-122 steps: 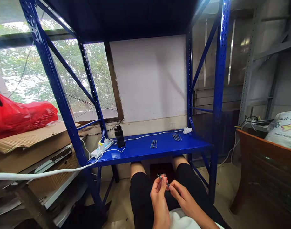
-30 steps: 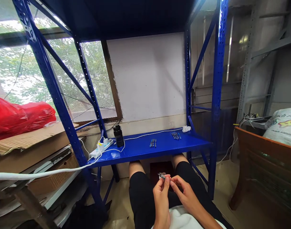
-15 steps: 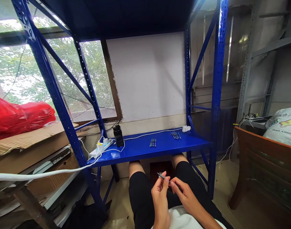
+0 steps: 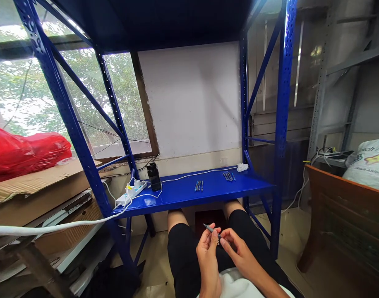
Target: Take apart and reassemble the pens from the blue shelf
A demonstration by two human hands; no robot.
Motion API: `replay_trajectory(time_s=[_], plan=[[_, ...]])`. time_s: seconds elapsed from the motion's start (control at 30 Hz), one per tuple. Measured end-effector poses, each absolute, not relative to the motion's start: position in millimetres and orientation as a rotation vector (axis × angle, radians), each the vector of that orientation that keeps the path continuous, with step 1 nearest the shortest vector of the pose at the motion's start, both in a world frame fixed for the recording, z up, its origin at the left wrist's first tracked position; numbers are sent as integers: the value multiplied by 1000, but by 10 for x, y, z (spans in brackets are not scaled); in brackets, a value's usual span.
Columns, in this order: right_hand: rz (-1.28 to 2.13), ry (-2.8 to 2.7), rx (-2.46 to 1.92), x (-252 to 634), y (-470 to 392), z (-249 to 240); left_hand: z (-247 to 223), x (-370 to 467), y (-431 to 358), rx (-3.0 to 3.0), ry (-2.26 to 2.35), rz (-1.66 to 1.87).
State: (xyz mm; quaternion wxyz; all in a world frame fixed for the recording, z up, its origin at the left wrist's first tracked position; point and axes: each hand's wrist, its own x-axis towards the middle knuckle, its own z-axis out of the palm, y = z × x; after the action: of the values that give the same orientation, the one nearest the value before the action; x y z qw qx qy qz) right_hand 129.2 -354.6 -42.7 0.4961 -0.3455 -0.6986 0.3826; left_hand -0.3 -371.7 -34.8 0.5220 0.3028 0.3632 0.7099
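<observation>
Above my lap, my left hand (image 4: 207, 248) pinches a slim grey pen (image 4: 209, 228) between thumb and fingers, its tip pointing up and left. My right hand (image 4: 236, 247) is closed at the pen's other end, thumb and forefinger pressed together there; the fingers partly hide that end. Beyond my knees is the blue shelf (image 4: 173, 194). On it lies a row of several pens (image 4: 199, 186) near the middle, and a second group of several pens (image 4: 229, 176) lies farther right.
A black bottle (image 4: 154, 177) stands on the shelf beside a white power strip (image 4: 132, 193) with plugs and cables. A white cable (image 4: 68, 225) crosses at the left. Blue uprights (image 4: 282, 124) frame the shelf. A wooden chair (image 4: 341, 215) is at the right, cardboard (image 4: 37, 182) at the left.
The pen and both hands have shifted very slightly left, and my right-hand fingers have changed position a little at the pen's end. The pens on the shelf stay put.
</observation>
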Motion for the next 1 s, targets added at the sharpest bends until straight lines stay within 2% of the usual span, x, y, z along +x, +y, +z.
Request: replay_trajectory(time_s=[1.0], plan=[[984, -1662, -855, 1293, -3523, -446, -407, -22, -3696, 686, 848, 1718]])
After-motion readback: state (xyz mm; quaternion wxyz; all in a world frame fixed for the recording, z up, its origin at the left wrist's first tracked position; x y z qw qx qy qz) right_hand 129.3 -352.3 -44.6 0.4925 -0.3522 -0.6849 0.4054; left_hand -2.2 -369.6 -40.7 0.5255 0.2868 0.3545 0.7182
